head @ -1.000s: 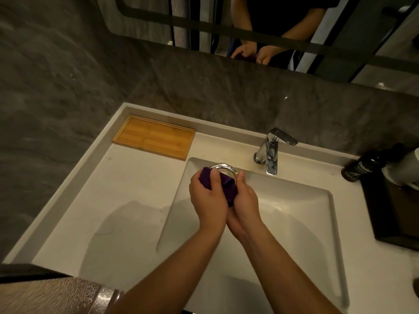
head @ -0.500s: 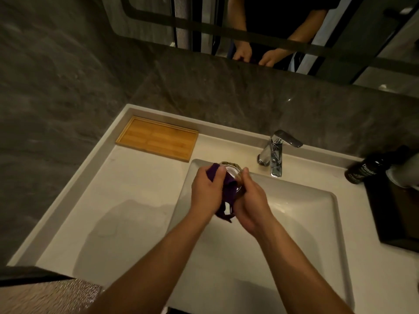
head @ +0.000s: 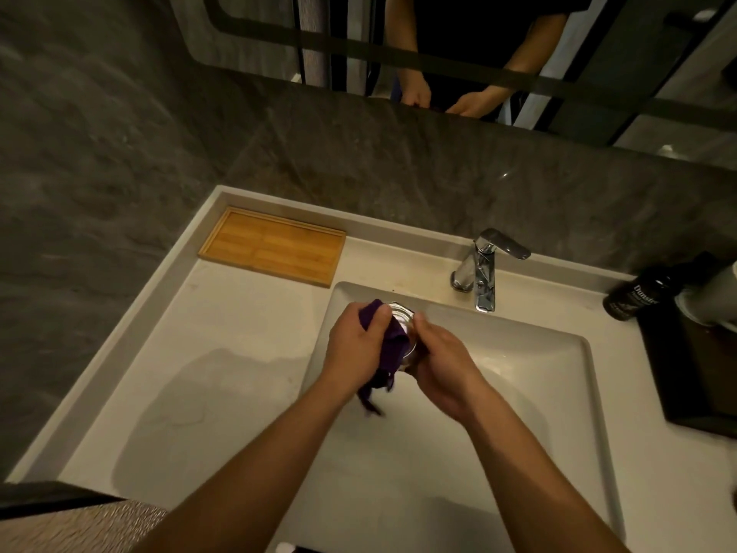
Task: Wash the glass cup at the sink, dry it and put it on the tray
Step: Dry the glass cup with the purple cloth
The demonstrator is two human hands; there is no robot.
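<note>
Cloth (head: 390, 345) slid lower (purple), hands (head: 355, 345) gripping cup (head: 404, 327)

a second ago the purple cloth (head: 389, 345) sat bunched between both grips, covering most of the glass cup (head: 404, 325). now the left hand (head: 355, 349) has drawn it leftward, baring the rim beside the right hand (head: 442, 361), and a tail hangs below the grip.

A dark round plastic bottle (head: 634, 292), at three o'clock beside the sink, carries a white label beginning "Dunstre"; smaller lines beneath are illegible.
</note>
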